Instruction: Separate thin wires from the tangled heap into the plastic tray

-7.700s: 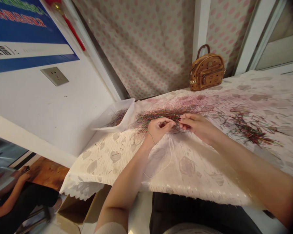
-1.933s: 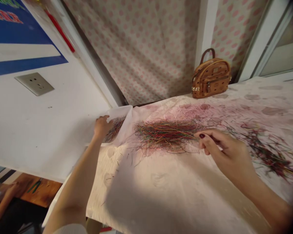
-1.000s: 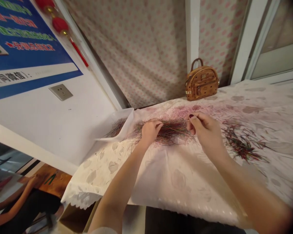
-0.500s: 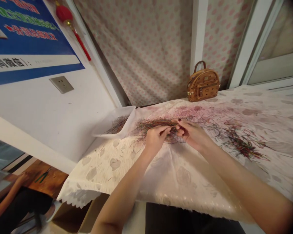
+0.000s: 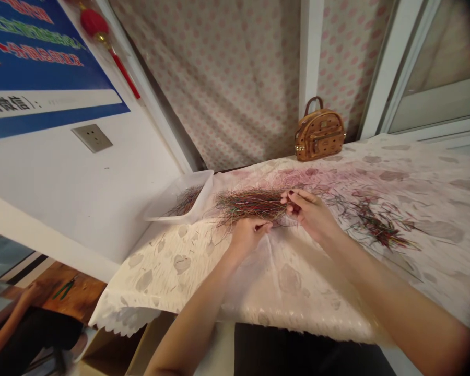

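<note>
A thick bundle of thin multicoloured wires [image 5: 246, 202] lies across the tablecloth in front of me. My left hand [image 5: 249, 233] is low at the bundle's near edge, its fingers curled and thumb pressed in; anything between them is too fine to make out. At the bundle's right end is my right hand [image 5: 307, 210], thumb and fingertips drawn together in a pinch. Whether a single strand sits in that pinch is not clear. Further right, a looser heap of short coloured wire pieces [image 5: 384, 227] is scattered over the cloth.
A translucent white plastic bin [image 5: 199, 201] with more wires stands left of the bundle, by the wall. At the back is a small brown backpack [image 5: 320, 137]. Lower left, another person's arm [image 5: 13, 321] rests near green-handled pliers [image 5: 65, 289] on a wooden surface.
My hands, close together over the bundle before, are now farther apart. The left has come down toward me, off the bundle's middle; the right stays by its right end. The view has shifted slightly.
</note>
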A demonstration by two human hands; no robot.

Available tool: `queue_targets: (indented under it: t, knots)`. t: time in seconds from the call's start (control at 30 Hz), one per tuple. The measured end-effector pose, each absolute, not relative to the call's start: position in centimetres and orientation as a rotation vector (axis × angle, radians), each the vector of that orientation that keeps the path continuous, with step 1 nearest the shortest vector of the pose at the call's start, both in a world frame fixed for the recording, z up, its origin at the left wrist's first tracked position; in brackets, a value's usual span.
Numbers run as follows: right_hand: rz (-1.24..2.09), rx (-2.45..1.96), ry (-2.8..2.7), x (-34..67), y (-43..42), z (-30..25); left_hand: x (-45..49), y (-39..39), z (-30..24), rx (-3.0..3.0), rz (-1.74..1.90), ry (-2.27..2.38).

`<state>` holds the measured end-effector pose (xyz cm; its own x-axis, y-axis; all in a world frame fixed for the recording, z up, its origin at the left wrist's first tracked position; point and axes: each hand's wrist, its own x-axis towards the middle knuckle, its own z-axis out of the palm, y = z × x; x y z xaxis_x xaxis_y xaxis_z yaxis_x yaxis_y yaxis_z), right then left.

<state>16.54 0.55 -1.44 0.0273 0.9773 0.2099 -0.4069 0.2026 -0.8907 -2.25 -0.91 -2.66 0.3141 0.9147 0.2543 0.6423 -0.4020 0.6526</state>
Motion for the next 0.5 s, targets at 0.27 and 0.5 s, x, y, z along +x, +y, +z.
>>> queue_targets:
  t: [0.27,0.5]
  knots:
    - [0.847,-0.762,-1.452,14.6,-7.4,2.9,-0.4,0.9,-1.3,1.991,0.892,1.212]
    - [0.696,-0.514,-1.788,14.7,-12.0,3.2,5.8,3.4,-1.3,2.241,0.669,1.002]
